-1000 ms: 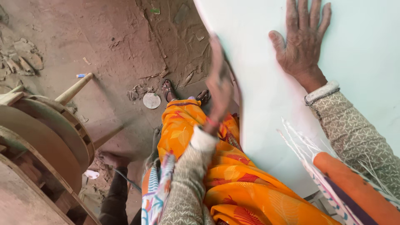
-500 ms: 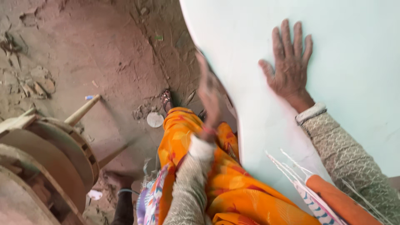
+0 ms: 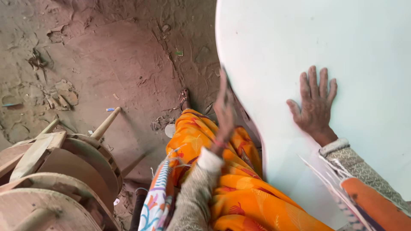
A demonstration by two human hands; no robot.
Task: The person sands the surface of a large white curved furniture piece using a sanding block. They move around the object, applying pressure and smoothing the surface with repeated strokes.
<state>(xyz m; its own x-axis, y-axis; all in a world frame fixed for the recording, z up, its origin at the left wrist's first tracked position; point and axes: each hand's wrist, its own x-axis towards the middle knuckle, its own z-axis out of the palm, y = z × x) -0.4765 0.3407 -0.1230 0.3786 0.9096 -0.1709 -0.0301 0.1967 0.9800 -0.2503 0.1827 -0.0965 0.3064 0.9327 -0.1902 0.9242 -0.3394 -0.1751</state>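
Note:
A large pale white board (image 3: 274, 47) with a rounded corner fills the upper right of the head view. My right hand (image 3: 314, 105) lies flat on its surface, fingers spread. My left hand (image 3: 223, 112) is held edge-on against the board's left edge, fingers straight; it is blurred. Whether it grips the edge or only touches it is unclear. Both arms wear grey patterned sleeves. Orange cloth (image 3: 222, 184) covers my lap below the hands.
A wooden spinning wheel (image 3: 64, 171) with a protruding handle (image 3: 105, 124) stands at the lower left. The reddish dirt floor (image 3: 107, 55) carries scraps and a small round lid (image 3: 170, 130). My foot (image 3: 185, 98) shows near the board's edge.
The board and both hands have shifted right and down in view, with my right hand sliding lower on the surface. My left hand stays at the board's edge.

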